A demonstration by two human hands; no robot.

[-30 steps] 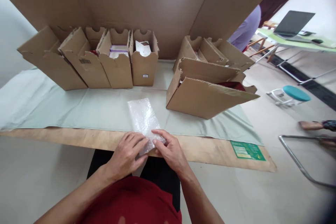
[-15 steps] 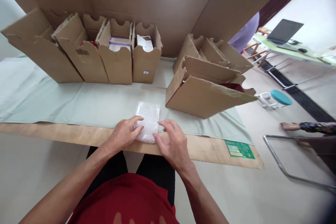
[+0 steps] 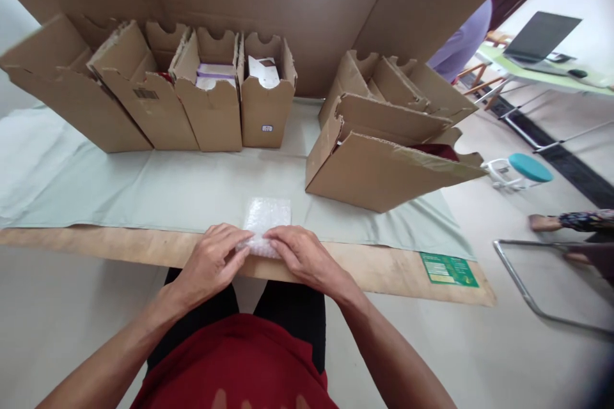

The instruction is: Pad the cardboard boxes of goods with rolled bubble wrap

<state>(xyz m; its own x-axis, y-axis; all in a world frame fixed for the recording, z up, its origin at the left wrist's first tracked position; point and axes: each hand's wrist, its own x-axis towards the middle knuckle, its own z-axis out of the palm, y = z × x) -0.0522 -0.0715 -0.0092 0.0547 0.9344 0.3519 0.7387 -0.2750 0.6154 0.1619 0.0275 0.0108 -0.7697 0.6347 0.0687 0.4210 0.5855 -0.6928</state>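
Observation:
A clear bubble wrap packet (image 3: pixel 269 212) lies flat at the front edge of the table, partly over the green cloth and partly over the bare wood. My left hand (image 3: pixel 215 259) holds its left near edge between thumb and fingers. My right hand (image 3: pixel 303 257) grips the right near side, with the fingertips resting across the top of the wrap. The tips of both hands are close together near the packet's middle. I cannot make out what, if anything, is inside the wrap.
Several cardboard file boxes (image 3: pixel 211 115) stand along the back left, some with contents. More cardboard boxes (image 3: pixel 378 166) stand at the right. A green printed card (image 3: pixel 449 270) lies by the table's right corner. Beyond are a teal stool (image 3: pixel 530 167), a laptop (image 3: pixel 542 38) and another person's foot (image 3: pixel 545 223).
Both hands have moved inward onto the bubble wrap, closing on its near part. The right fingers now lie across its top. The view has shifted slightly.

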